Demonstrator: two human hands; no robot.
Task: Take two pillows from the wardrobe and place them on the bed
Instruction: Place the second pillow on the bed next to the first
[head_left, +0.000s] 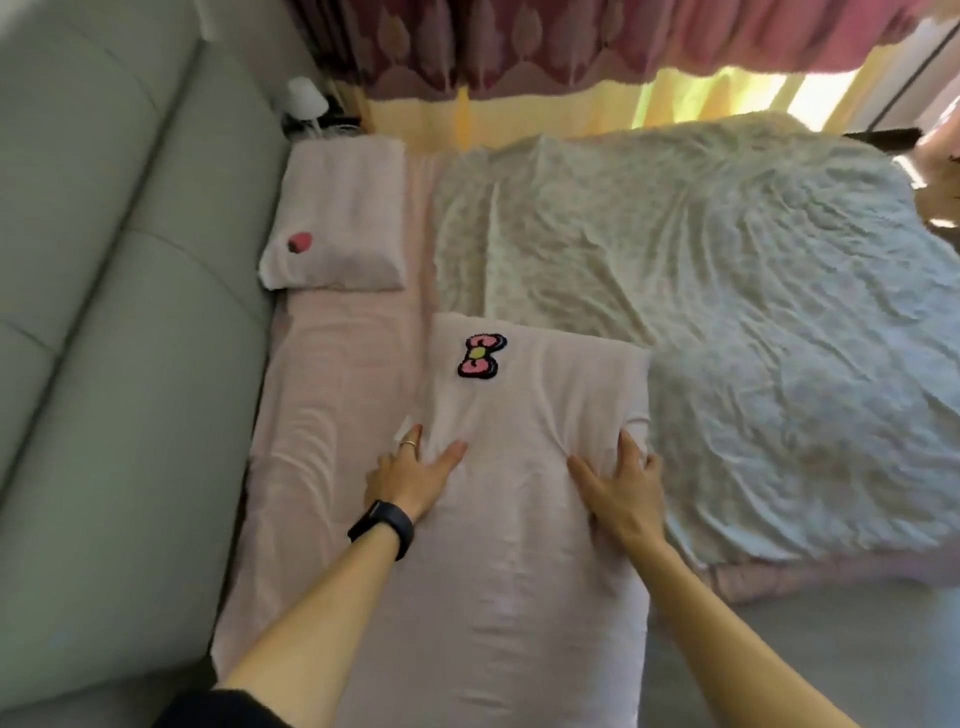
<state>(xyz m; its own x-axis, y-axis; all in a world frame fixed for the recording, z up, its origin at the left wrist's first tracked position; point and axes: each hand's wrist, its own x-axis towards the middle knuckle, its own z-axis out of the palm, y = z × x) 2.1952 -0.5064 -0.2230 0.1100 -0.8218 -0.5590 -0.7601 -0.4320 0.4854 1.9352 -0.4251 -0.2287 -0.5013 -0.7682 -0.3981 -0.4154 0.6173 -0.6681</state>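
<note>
A pale pink pillow with a pink bow patch lies on the bed, partly over the crumpled quilt's near corner. My left hand grips its near left edge, fingers curled into the fabric. My right hand grips its near right edge the same way. A second pale pink pillow with a red patch lies flat at the far left, against the headboard.
A grey-green padded headboard runs down the left. A crumpled pale floral quilt covers the bed's right part. Pink and yellow curtains hang beyond the bed. A white lamp stands at the far left corner.
</note>
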